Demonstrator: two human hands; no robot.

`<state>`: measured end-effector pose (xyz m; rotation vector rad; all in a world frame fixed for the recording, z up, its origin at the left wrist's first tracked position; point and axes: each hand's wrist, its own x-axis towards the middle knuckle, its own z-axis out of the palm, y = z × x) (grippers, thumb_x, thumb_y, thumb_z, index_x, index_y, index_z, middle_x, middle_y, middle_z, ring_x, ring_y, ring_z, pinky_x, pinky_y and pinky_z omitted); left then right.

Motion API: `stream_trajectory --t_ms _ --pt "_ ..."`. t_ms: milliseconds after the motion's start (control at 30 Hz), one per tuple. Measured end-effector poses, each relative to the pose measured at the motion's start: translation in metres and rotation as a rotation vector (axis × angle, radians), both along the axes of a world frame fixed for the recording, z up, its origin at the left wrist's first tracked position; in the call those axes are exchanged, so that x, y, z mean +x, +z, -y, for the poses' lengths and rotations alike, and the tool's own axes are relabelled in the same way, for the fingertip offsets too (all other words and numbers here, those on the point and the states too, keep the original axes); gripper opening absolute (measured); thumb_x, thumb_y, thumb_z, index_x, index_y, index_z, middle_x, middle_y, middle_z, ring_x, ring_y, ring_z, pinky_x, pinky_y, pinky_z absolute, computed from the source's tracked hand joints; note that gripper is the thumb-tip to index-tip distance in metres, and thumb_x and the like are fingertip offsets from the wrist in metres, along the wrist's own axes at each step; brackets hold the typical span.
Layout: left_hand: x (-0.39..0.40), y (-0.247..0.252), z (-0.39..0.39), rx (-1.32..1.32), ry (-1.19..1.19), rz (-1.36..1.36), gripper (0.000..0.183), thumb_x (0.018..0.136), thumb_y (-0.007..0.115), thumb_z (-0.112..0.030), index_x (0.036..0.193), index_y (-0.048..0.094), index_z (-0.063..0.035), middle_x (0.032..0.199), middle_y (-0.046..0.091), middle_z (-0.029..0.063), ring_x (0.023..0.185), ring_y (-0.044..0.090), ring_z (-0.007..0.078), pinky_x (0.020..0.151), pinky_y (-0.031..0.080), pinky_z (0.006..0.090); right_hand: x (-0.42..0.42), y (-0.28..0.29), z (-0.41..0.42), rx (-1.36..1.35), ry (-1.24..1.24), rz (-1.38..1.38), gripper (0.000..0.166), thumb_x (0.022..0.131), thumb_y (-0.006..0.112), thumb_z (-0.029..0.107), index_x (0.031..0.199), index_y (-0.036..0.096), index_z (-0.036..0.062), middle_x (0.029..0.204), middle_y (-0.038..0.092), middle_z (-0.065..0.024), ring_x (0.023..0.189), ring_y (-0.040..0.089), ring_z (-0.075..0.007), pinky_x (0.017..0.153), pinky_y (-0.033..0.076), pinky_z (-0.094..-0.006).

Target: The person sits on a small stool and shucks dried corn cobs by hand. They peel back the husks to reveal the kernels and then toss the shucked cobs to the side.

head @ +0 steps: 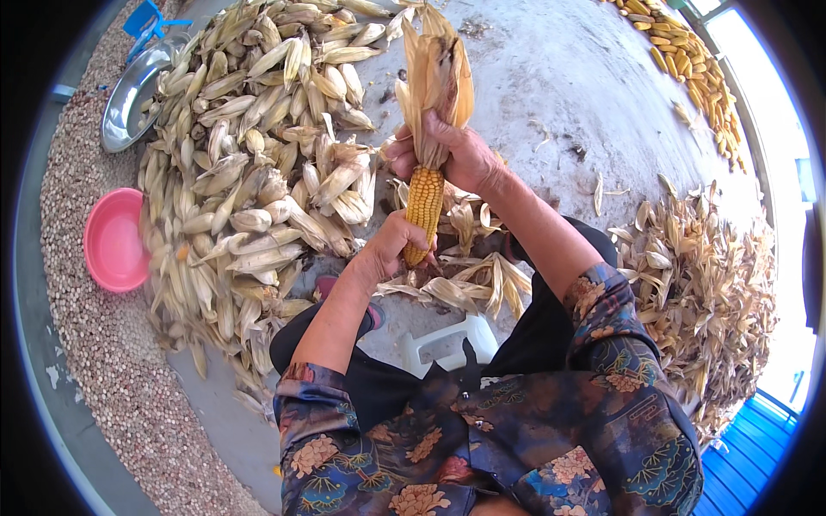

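Observation:
An ear of yellow corn is held in front of me, its kernels bare and its dry husk peeled back towards the far end. My left hand grips the near end of the cob. Around the base of the gathered husk, my right hand is closed. Torn husks lie on the floor beneath, between my feet. To the left rises a large heap of unhusked corn ears.
Stripped husks are piled at right, and husked yellow cobs lie far right. A pink basin, a metal bowl and a blue dustpan stand at left, along a strip of pebbles. Below me is a pale plastic stool.

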<state>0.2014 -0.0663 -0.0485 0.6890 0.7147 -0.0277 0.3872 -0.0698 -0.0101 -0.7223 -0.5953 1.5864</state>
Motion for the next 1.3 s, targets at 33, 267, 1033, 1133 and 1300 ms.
stream_trajectory --t_ms 33,267,1033,1133,1300 --pt "-0.001 0.000 -0.001 -0.037 -0.004 0.030 0.039 0.057 0.056 0.002 0.096 0.053 0.0031 0.079 0.059 0.0135 0.065 0.060 0.0251 0.059 0.055 0.0388 0.001 0.002 -0.001 0.007 0.025 -0.026 0.051 0.093 0.046 0.045 0.102 0.053 -0.0042 0.091 0.064 -0.0183 0.078 0.065 -0.0253 0.073 0.053 -0.0401" --pt "0.006 0.006 0.000 -0.215 -0.018 0.288 0.041 0.057 0.058 0.000 0.097 0.054 0.0025 0.077 0.058 0.0126 0.065 0.059 0.0246 0.057 0.052 0.0358 0.007 0.009 -0.010 -0.064 -0.064 -0.185 0.042 0.096 0.039 0.043 0.081 0.048 0.0060 0.054 0.041 -0.0006 0.048 0.042 -0.0137 0.052 0.043 -0.0324" --pt "0.025 0.015 0.016 0.525 0.155 0.000 0.032 0.059 0.067 0.000 0.088 0.053 -0.0036 0.076 0.057 0.0048 0.057 0.054 0.0132 0.046 0.043 0.0288 0.004 0.038 -0.006 -0.206 -0.295 -0.183 0.025 0.091 0.040 0.017 0.067 0.040 0.0106 0.049 0.025 0.0052 0.040 0.026 -0.0090 0.045 0.033 -0.0278" --pt "0.015 0.005 0.012 0.742 0.134 0.047 0.031 0.059 0.063 0.003 0.088 0.054 -0.0023 0.073 0.055 -0.0005 0.065 0.052 0.0072 0.058 0.045 0.0232 0.008 0.027 0.005 -0.208 -0.131 -0.176 0.028 0.094 0.041 0.023 0.069 0.041 0.0101 0.049 0.025 0.0050 0.039 0.024 -0.0087 0.042 0.030 -0.0272" --pt "-0.003 0.009 0.006 1.278 -0.088 -0.072 0.031 0.059 0.059 0.003 0.089 0.054 -0.0026 0.071 0.052 0.0033 0.067 0.052 0.0090 0.063 0.044 0.0240 0.001 0.020 0.023 -0.271 0.043 -0.165 0.028 0.094 0.038 0.023 0.070 0.041 0.0098 0.050 0.024 0.0052 0.039 0.023 -0.0079 0.040 0.027 -0.0266"
